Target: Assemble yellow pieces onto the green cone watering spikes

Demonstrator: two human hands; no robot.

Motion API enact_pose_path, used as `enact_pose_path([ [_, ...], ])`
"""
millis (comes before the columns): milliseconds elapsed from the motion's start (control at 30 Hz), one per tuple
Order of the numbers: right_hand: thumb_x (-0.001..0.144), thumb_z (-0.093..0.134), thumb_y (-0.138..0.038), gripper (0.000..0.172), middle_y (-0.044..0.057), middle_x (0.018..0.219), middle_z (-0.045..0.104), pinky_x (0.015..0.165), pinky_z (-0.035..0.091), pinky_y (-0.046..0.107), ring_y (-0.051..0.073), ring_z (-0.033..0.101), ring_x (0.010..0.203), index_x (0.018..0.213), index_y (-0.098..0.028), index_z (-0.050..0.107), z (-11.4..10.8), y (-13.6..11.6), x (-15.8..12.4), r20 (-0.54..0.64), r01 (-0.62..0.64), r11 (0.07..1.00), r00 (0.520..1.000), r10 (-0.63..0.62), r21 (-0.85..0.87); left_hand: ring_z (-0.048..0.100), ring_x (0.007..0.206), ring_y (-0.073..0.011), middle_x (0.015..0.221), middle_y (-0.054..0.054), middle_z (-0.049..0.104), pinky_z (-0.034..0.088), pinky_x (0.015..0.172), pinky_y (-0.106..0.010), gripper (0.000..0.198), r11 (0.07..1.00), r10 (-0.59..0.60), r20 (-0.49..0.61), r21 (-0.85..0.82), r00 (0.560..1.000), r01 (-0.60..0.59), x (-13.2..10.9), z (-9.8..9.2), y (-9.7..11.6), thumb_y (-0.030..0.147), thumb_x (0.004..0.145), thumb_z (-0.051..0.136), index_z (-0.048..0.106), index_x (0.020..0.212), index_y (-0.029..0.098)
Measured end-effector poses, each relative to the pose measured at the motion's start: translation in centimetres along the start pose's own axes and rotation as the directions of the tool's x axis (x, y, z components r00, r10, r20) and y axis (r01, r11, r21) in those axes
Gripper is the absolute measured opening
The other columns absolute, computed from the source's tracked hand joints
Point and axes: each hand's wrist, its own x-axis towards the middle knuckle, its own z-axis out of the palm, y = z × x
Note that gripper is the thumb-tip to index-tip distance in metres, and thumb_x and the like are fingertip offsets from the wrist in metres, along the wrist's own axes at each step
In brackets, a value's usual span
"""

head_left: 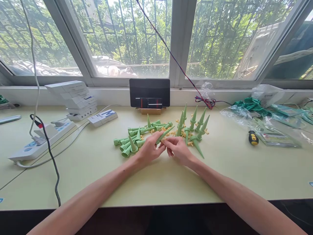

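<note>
My left hand (149,149) is closed around a green plastic cone spike (164,134) whose tip points up and to the right. My right hand (177,148) pinches at the spike's lower end, fingers pressed together on something small that I cannot make out. To the left lies a pile of green spikes (132,138) on their sides. Several more green spikes (195,125) stand upright to the right, with small tan pieces (182,133) scattered among them. All of it rests on a pale green table (97,163).
A dark tablet (149,92) leans on a stand at the windowsill. White boxes (74,98) are stacked at the back left beside a white power strip (41,138) with cables. A yellow-black screwdriver (253,138) and plastic bags (266,127) lie at right.
</note>
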Motion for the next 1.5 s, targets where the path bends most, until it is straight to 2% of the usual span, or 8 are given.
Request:
enact_pose_path([
  [167,0.087,0.061,-0.041,0.033,0.000,0.058,0.057,0.046,0.040,0.025,0.010,0.047,0.045,0.066,-0.017,0.067,0.07,0.02,-0.31,-0.049,0.114,0.982,0.991,-0.123,-0.152,0.061,0.083,-0.0167,0.100,-0.008,0.065,0.043,0.046,-0.017,0.037,1.000,-0.008,-0.012,0.011,1.000,0.008,-0.04,0.07,0.04,0.024,0.087,0.059,0.058,0.124,0.017],
  [300,0.088,0.059,-0.041,0.033,0.001,0.057,0.058,0.046,0.041,0.026,0.011,0.048,0.045,0.066,-0.018,0.068,0.16,0.36,-0.36,-0.069,0.122,0.970,0.988,-0.139,-0.209,0.061,0.083,-0.0166,0.100,-0.008,0.065,0.041,0.045,-0.017,0.038,1.000,-0.006,-0.015,0.017,1.000,0.006,-0.09,0.11,-0.05,0.024,0.087,0.059,0.058,0.125,0.018],
  [433,0.086,0.061,-0.044,0.034,0.002,0.062,0.062,0.044,0.040,0.025,0.010,0.048,0.043,0.066,-0.017,0.068,0.20,0.10,-0.26,-0.062,0.095,0.986,0.993,-0.104,-0.139,0.061,0.083,-0.0165,0.099,-0.008,0.065,0.042,0.047,-0.018,0.040,1.000,0.006,-0.018,0.023,1.000,-0.005,-0.10,0.11,-0.03,0.023,0.087,0.059,0.057,0.128,0.019],
  [600,0.084,0.065,-0.046,0.035,-0.003,0.044,0.049,0.043,0.032,0.024,0.009,0.042,0.039,0.068,-0.015,0.071,-0.08,-0.15,-0.10,-0.007,0.010,1.000,1.000,-0.010,-0.012,0.061,0.081,-0.0163,0.098,-0.008,0.065,0.045,0.050,-0.019,0.039,0.999,0.012,-0.014,0.031,1.000,-0.011,-0.06,0.09,0.02,0.025,0.088,0.059,0.057,0.126,0.018],
  [767,0.083,0.066,-0.046,0.035,-0.003,0.043,0.049,0.043,0.030,0.023,0.008,0.040,0.039,0.068,-0.015,0.071,-0.15,0.05,-0.04,0.000,-0.016,0.999,1.000,0.016,0.032,0.061,0.081,-0.0163,0.098,-0.008,0.065,0.047,0.053,-0.020,0.038,0.999,0.019,-0.022,0.041,1.000,-0.018,-0.08,0.10,-0.02,0.024,0.087,0.059,0.057,0.124,0.016],
  [933,0.084,0.063,-0.045,0.035,0.000,0.058,0.059,0.043,0.035,0.024,0.008,0.043,0.042,0.068,-0.016,0.072,0.13,-0.13,-0.21,-0.043,0.058,0.996,0.997,-0.061,-0.068,0.061,0.081,-0.0162,0.097,-0.007,0.065,0.044,0.049,-0.018,0.039,1.000,-0.010,-0.006,0.004,1.000,0.010,-0.13,0.07,-0.04,0.024,0.088,0.059,0.057,0.126,0.018],
  [1200,0.087,0.060,-0.043,0.036,0.001,0.060,0.059,0.045,0.042,0.025,0.009,0.046,0.044,0.064,-0.017,0.067,0.13,0.19,-0.26,-0.060,0.098,0.984,0.992,-0.108,-0.146,0.061,0.082,-0.0166,0.097,-0.007,0.066,0.044,0.048,-0.018,0.038,1.000,-0.006,-0.001,0.019,1.000,0.006,-0.03,0.06,-0.12,0.022,0.086,0.060,0.058,0.124,0.019],
  [1500,0.089,0.055,-0.041,0.033,0.003,0.066,0.063,0.048,0.038,0.026,0.012,0.048,0.050,0.069,-0.017,0.067,0.11,0.51,-0.12,-0.147,0.101,0.928,0.976,-0.163,-0.359,0.061,0.087,-0.0178,0.103,-0.007,0.065,0.051,0.064,-0.026,0.038,0.998,-0.038,0.049,0.056,0.998,0.035,0.40,-0.06,-0.04,0.028,0.088,0.061,0.057,0.125,0.019],
])
